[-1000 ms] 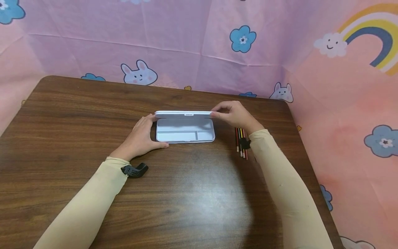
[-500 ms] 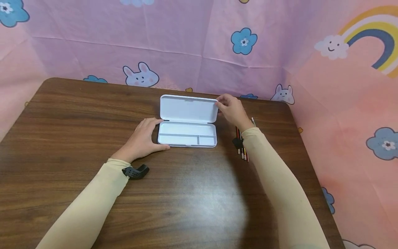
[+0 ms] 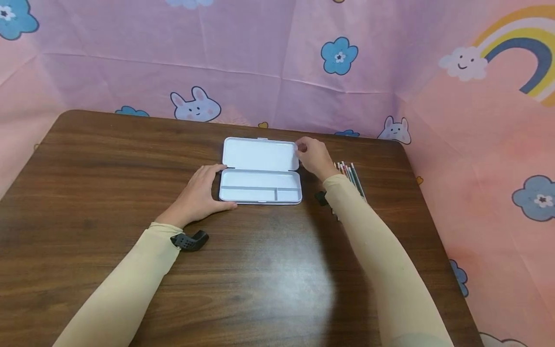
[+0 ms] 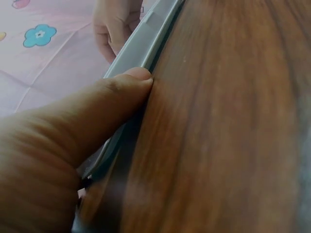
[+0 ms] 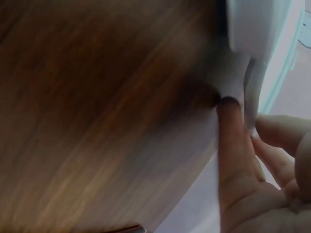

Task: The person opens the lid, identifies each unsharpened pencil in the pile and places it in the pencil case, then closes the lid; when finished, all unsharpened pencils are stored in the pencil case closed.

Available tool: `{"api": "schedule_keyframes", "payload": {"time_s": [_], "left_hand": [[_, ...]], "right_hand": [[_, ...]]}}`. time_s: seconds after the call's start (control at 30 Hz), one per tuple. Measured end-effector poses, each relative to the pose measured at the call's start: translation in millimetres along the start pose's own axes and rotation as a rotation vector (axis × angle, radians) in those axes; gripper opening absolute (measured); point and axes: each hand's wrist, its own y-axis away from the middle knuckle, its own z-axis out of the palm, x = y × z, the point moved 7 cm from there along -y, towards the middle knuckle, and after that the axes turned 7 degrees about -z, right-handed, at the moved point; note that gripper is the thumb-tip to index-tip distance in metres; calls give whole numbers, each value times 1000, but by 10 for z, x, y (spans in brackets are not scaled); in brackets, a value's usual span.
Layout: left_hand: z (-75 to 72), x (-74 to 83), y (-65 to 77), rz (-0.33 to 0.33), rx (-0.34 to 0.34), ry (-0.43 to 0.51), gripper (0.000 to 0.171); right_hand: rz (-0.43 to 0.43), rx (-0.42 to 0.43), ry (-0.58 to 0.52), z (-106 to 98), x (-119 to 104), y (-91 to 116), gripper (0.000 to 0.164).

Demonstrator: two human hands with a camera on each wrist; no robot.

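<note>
A white pencil case (image 3: 249, 179) lies open on the brown wooden table, its lid (image 3: 257, 153) folded far back on the hinge. The base has one long compartment behind and two smaller ones in front, all without contents. My left hand (image 3: 195, 197) spans the case's left end, thumb at the front edge and fingers by the hinge corner. In the left wrist view that thumb (image 4: 116, 92) presses on the case's front side. My right hand (image 3: 314, 156) pinches the right edge of the lid; the right wrist view has thumb and fingers on either side of it.
Several pencils (image 3: 356, 178) lie in a bundle on the table right of the case, partly hidden beneath the right forearm. A patterned cloth (image 3: 269, 62) hangs behind the table's far edge and along its right side. Both wrists wear a black device (image 3: 189, 240).
The lid has swung up and back from nearly closed to folded back, carried by my right hand. My left hand has stayed at the case's left end.
</note>
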Motion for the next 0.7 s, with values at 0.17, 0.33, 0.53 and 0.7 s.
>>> {"api": "schedule_keyframes", "payload": {"time_s": [0.17, 0.33, 0.53, 0.7], "left_hand": [[0, 1, 1, 0, 2, -2, 106], [-2, 19, 6, 1, -2, -3, 106], [-8, 18, 4, -3, -1, 0, 105], [-12, 13, 10, -4, -2, 3, 105]], "right_hand": [[24, -83, 141, 65, -8, -20, 35], [44, -152, 166, 87, -13, 12, 38], [-15, -182, 164, 3, -100, 94, 51], [-78, -188, 108, -137, -160, 266, 60]]}}
